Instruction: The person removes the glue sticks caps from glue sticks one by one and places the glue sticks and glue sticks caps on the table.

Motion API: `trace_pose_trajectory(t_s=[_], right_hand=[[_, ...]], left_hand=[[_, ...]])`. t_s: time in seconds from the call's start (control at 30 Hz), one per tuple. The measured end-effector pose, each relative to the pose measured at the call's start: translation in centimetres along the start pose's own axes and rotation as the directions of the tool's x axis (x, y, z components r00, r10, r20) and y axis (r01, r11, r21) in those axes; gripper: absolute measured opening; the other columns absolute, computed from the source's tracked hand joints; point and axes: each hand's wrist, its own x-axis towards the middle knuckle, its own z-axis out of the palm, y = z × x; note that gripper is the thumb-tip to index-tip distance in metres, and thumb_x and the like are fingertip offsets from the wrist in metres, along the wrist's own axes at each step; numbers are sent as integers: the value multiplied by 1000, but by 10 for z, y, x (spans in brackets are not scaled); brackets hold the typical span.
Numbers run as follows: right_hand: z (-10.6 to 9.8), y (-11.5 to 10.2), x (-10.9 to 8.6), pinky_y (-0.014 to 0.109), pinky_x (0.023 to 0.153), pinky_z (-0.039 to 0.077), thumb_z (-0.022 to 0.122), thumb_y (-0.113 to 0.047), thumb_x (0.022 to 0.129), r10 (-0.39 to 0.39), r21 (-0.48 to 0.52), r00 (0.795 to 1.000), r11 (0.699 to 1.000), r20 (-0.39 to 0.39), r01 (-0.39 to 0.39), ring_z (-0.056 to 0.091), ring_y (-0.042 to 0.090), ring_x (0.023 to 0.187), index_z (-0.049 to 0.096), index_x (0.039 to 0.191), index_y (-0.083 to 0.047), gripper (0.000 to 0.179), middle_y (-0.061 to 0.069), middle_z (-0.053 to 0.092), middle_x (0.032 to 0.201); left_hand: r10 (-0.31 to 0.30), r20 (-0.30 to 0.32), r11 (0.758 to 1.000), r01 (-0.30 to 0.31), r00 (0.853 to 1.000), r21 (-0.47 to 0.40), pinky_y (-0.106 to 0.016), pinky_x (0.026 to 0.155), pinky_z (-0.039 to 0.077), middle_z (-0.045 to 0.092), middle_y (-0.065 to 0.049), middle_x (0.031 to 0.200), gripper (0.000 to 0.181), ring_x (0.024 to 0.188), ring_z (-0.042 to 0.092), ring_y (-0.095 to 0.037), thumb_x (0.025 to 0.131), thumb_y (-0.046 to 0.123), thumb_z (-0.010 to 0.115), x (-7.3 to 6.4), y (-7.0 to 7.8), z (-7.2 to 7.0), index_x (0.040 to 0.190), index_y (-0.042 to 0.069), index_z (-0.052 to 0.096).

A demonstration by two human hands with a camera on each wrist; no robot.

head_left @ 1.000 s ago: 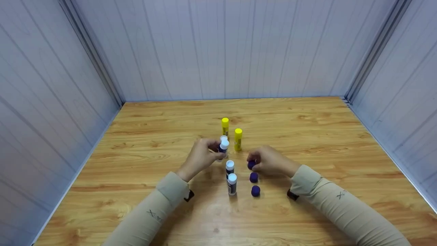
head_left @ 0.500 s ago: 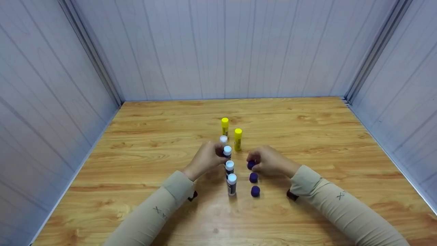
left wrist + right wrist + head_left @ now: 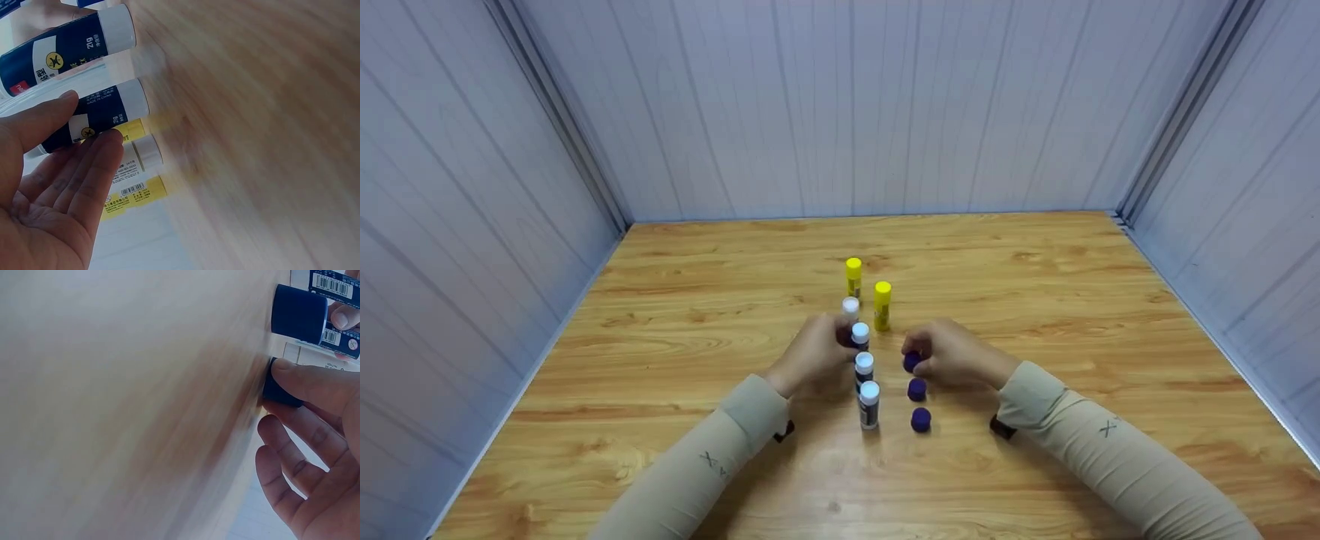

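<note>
My left hand [image 3: 817,349] pinches an uncapped glue stick [image 3: 860,332] with a dark blue label, which stands upright in a row of similar sticks. In the left wrist view, thumb and fingertips hold this glue stick [image 3: 101,117] from either side. Behind it is another uncapped glue stick [image 3: 850,306]; two more, the middle one [image 3: 864,366] and the front one [image 3: 869,405], stand nearer to me. My right hand [image 3: 952,351] pinches a dark blue cap [image 3: 912,362] against the table, seen between thumb and finger as the cap [image 3: 283,391] in the right wrist view.
Two loose dark caps, one nearer my right hand [image 3: 916,390] and one in front [image 3: 921,420], lie right of the row. Two yellow glue sticks, the far one [image 3: 853,277] and the nearer one [image 3: 883,306], stand behind. Pale panel walls [image 3: 840,112] enclose the wooden table [image 3: 697,277].
My left hand has come down and slightly toward me with the glue stick, which went from raised and tilted to upright in the row. The right hand has stayed on its cap.
</note>
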Motion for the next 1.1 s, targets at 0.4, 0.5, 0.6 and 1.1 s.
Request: trace_pose_trajectory(t_s=[0.4, 0.5, 0.6, 1.1], right_hand=[[-4, -3, 0, 48, 97, 60, 81, -2, 93, 62, 10, 998, 998, 24, -62, 71, 20, 98, 80, 107, -16, 20, 0, 78, 102], [-5, -3, 0, 48, 98, 60, 81, -2, 93, 79, 7, 996, 997, 28, -79, 70, 20, 99, 79, 107, -18, 20, 0, 77, 102], [-5, -3, -1, 49, 98, 60, 81, -2, 93, 78, 6, 997, 997, 30, -78, 71, 20, 99, 79, 107, -17, 20, 0, 77, 103], [0, -1, 0, 48, 95, 61, 83, -3, 93, 16, -15, 1000, 1000, 1, -16, 71, 20, 97, 79, 109, -14, 20, 1, 78, 102]], left_hand=[[-49, 1, 998, 48, 999, 34, -42, 97, 63, 78, -15, 111, 24, 104, 73, -27, 92, -7, 78, -1, -1, -13, 115, 0, 78], [-91, -19, 994, 92, 996, 61, -42, 97, 63, 77, -16, 113, 25, 105, 72, -28, 93, -5, 80, -1, -5, -17, 117, -2, 77], [-122, -46, 990, 124, 992, 63, -44, 99, 63, 77, -18, 117, 26, 108, 73, -30, 95, 0, 80, 1, -8, -22, 120, -4, 75], [-146, 15, 983, 147, 989, -107, -48, 118, 53, 69, -14, 142, 42, 136, 64, -33, 99, 11, 81, 25, -19, -28, 139, 6, 68]])
